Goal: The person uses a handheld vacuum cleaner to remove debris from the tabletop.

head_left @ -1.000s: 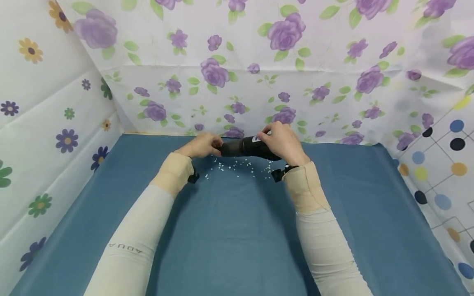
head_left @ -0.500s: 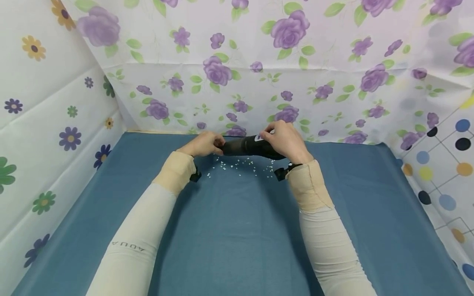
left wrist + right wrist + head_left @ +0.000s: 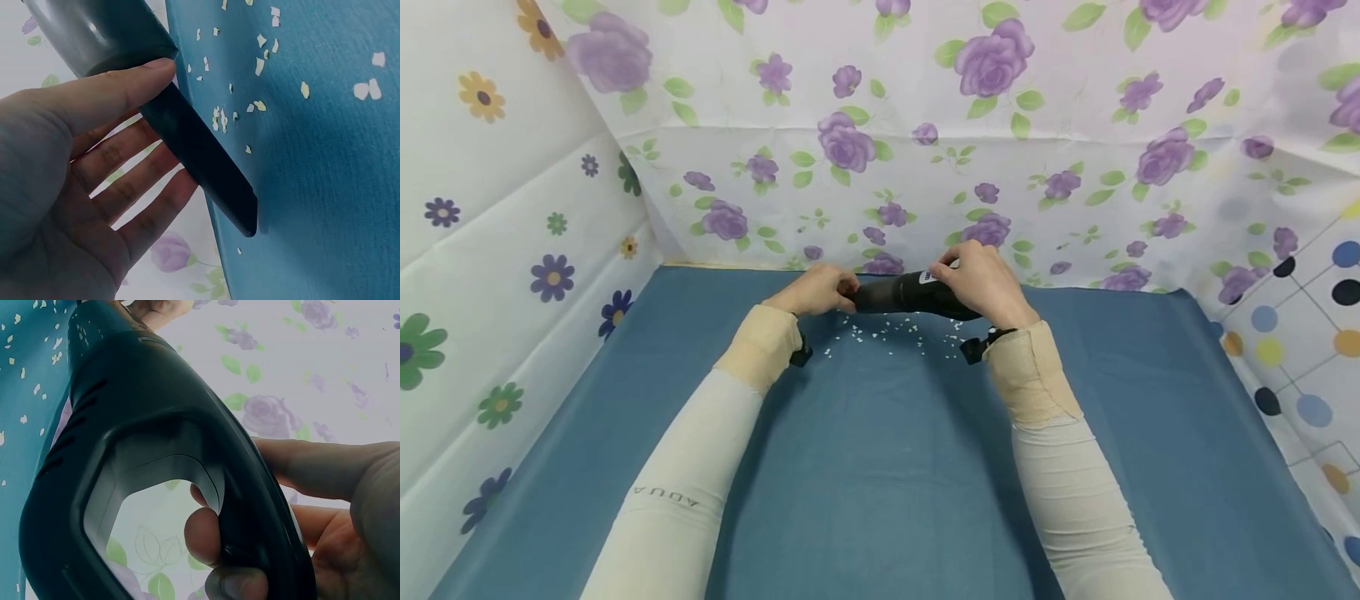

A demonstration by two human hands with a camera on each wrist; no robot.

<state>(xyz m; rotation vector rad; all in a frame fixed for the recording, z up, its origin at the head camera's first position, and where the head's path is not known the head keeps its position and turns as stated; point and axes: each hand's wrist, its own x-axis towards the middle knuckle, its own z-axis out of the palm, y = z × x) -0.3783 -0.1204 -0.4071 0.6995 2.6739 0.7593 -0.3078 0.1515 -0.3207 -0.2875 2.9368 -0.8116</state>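
Note:
A black handheld vacuum cleaner (image 3: 917, 293) lies sideways between both hands near the table's back edge. My right hand (image 3: 988, 283) grips its looped handle; in the right wrist view the fingers (image 3: 203, 534) curl through the loop. My left hand (image 3: 816, 290) pinches the other end, where a dark flat nozzle (image 3: 200, 159) meets the smoky clear dust cup (image 3: 106, 31). The thumb lies on the near side and the other fingers behind. The nozzle's tip is close over the blue cloth. Small white paper scraps (image 3: 880, 332) lie scattered in front of the vacuum.
A blue cloth (image 3: 850, 467) covers the table. White sheeting with purple flowers (image 3: 850, 142) rises right behind the vacuum, and patterned sheets (image 3: 497, 275) stand at the left and right sides. Dark wrist cameras (image 3: 973, 348) are strapped to both wrists.
The whole view has shifted slightly, with everything sliding a little to the right. Both hands keep the same hold on the vacuum, and the scraps look unchanged.

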